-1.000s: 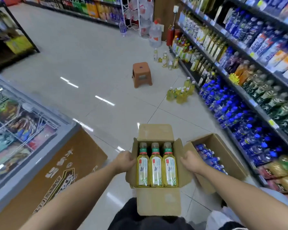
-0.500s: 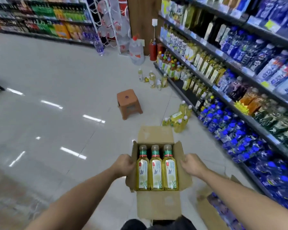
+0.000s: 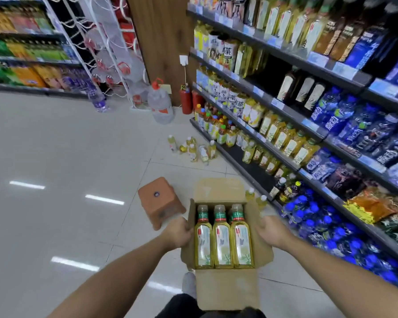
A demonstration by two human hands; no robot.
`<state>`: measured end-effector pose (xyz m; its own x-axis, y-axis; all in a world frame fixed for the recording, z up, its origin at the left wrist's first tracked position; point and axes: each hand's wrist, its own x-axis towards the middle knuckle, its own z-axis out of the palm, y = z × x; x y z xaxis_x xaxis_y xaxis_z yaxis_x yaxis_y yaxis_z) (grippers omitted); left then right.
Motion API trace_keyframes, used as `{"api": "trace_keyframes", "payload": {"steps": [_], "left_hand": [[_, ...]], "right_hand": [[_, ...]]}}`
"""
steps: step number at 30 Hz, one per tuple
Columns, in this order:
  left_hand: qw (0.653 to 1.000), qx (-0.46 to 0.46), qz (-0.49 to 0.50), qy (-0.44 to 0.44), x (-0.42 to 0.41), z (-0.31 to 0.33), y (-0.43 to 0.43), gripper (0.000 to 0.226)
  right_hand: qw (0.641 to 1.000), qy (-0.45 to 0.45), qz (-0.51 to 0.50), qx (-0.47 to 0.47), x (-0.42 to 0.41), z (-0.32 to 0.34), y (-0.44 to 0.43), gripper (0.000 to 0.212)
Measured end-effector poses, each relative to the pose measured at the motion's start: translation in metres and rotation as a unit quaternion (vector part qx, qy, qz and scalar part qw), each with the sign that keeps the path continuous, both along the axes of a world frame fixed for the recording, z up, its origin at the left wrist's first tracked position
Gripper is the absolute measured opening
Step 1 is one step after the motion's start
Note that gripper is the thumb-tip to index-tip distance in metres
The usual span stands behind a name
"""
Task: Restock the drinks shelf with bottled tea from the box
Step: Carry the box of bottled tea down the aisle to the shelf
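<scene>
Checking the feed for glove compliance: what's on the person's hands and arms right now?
Nothing: the left hand and right hand are bare, with no gloves, rings or watch in view. Both forearms are bare up to the frame edge; no sleeves show.

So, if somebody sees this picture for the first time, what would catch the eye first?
Probably the open cardboard box at bottom centre, held on both sides by the left hand and right hand, with three yellow tea bottles lying in a row. Next, the orange plastic stool on the floor just left of it, and the loose yellow bottles scattered on the tiles beside the drinks shelf.
</scene>
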<state>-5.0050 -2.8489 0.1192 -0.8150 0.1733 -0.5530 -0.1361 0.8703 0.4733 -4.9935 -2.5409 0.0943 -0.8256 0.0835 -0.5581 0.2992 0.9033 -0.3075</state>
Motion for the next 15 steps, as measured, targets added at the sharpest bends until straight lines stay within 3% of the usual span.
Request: {"api": "trace_keyframes", "payload": {"steps": [6, 9, 15], "left_hand": [[0.998, -0.006, -0.048, -0.028, -0.187, 0.009, 0.01, 0.039], [0.995, -0.041, -0.091, 0.017, -0.272, 0.021, 0.023, 0.034], [0.991, -0.066, -0.119, 0.014, -0.423, -0.011, 0.042, 0.04]], "right_hand": [[0.999, 0.001, -0.054, -0.003, -0.154, -0.005, 0.002, 0.027], [0.997, 0.016, -0.07, 0.001, -0.228, -0.011, 0.011, 0.036], [0.996, 0.01, -0.078, 0.03, -0.342, -0.008, 0.016, 0.046]]}}
